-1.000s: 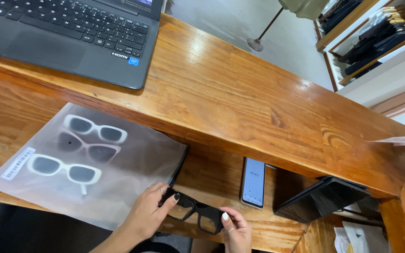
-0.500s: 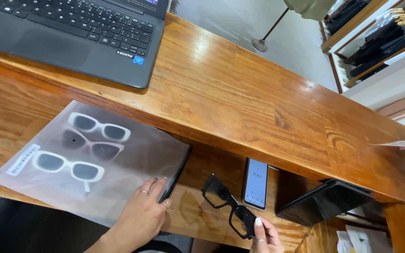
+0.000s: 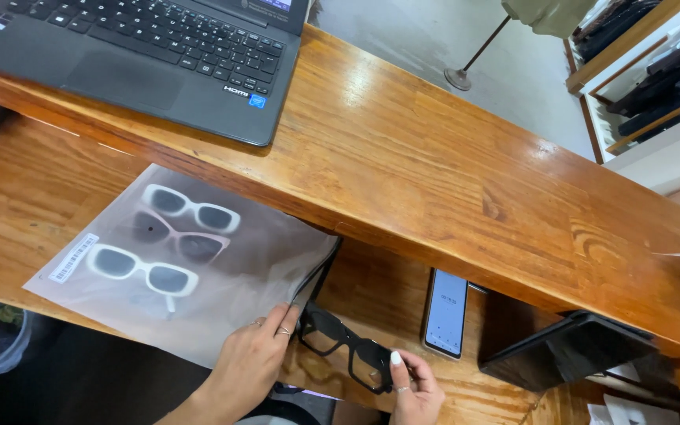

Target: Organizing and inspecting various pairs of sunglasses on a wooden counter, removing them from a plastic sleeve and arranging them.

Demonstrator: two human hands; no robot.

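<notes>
At the bottom edge, the right hand (image 3: 412,386) pinches one end of a pair of black sunglasses (image 3: 345,353) between thumb and fingertips — the frame lies across the lower wooden worktop (image 3: 33,197), lenses up, its other end reaching toward the left hand (image 3: 255,358). That left hand lies palm down with fingers loosely spread, fingertips pressed on the near corner of a frosted plastic zip bag (image 3: 238,275) and holding nothing; its fingers sit just beside the glasses' left lens, and whether they touch it cannot be told.

The bag lies flat on the same worktop. Through its cloudy film show three more pairs of sunglasses: a white pair (image 3: 139,267) nearest, a pink pair (image 3: 175,236) in the middle, another white pair (image 3: 189,208) farthest. A white barcode label (image 3: 72,257) sits at the bag's left edge.

Right of the black sunglasses, a smartphone (image 3: 445,312) lies face up, screen lit, partly under the overhang of the raised counter (image 3: 434,165). Further right, a dark tablet (image 3: 568,350) leans tilted under the same ledge.

On the raised counter, far left, stands an open dark laptop (image 3: 151,55), keyboard showing. Beyond it are grey floor, the round base of a stand (image 3: 458,77), and shelves (image 3: 647,71) with dark folded goods.
</notes>
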